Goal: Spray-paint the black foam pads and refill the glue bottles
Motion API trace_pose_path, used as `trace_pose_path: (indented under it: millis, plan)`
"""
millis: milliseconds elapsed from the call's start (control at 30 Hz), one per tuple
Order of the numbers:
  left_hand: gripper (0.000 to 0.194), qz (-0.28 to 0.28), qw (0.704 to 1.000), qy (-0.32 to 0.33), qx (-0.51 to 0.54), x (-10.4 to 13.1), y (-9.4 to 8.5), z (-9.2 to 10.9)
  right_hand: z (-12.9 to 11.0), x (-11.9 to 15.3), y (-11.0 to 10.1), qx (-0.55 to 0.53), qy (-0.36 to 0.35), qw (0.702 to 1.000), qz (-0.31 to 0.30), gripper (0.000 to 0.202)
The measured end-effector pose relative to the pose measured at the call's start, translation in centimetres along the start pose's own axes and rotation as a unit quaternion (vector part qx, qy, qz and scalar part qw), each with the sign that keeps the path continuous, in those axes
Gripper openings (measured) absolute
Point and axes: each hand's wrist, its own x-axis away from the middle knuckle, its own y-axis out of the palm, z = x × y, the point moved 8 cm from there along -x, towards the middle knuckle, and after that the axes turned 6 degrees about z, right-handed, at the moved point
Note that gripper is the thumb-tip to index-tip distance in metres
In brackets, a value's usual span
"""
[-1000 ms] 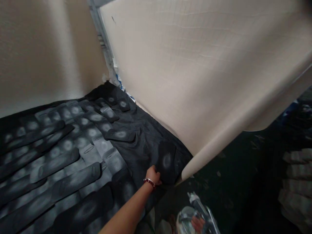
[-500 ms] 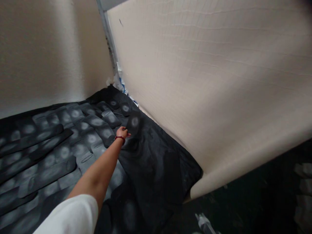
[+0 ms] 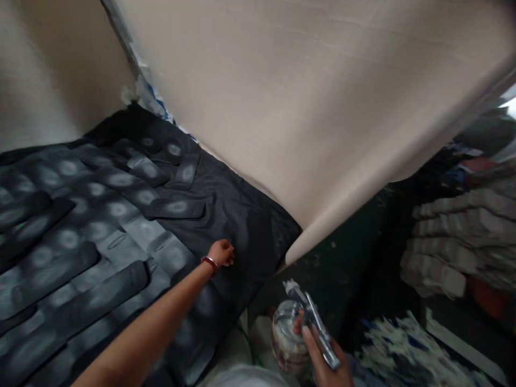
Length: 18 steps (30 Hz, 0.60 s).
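My left hand [image 3: 222, 252], with a red bracelet at the wrist, is over the black cloth [image 3: 226, 204] near its right part. Its fingers are curled together, and I cannot make out anything in them. At the bottom right my right hand [image 3: 322, 344] grips a metal spray gun [image 3: 316, 322] with a round metal cup below its nozzle. Many dark flat pieces with pale misty spots cover the cloth to the left. One long dark piece [image 3: 177, 208] lies just up and left of my left hand, and a shorter one [image 3: 187, 172] lies beyond it.
A large beige sheet [image 3: 258, 97] rises behind the cloth, and its rolled edge slants up to the right. Stacks of pale pieces [image 3: 463, 236] stand at the right. Pale scraps [image 3: 411, 349] lie in a heap at the lower right.
The view has swung right and down. My left hand has let go of the dark piece and drawn back toward me. My right hand and more of the spray gun have come into view.
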Motion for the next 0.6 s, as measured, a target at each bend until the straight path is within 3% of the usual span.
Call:
trace_pose_path:
  millis: [67, 167, 367, 600]
  plan:
    - [0.014, -0.004, 0.996, 0.022, -0.084, 2.6, 5.1, 0.0, 1.2, -0.4, 0.4, -0.031, 0.015, 0.999, -0.033, 0.057]
    - [0.033, 0.068, 0.969, 0.05, -0.231, 4.7, 8.2, 1.3, 1.7, -0.1, 0.7, -0.038, 0.012, 0.997, -0.064, 0.051]
    - [0.032, 0.082, 0.949, 0.055, -0.298, 5.3, 8.7, 3.3, 1.1, 0.4, 0.7, -0.029, -0.019, 0.998, -0.043, 0.048]
    - [0.029, 0.078, 0.947, 0.073, -0.302, 5.3, 9.0, 3.2, -0.6, 0.2, 0.4, -0.051, -0.039, 0.998, -0.025, 0.042]
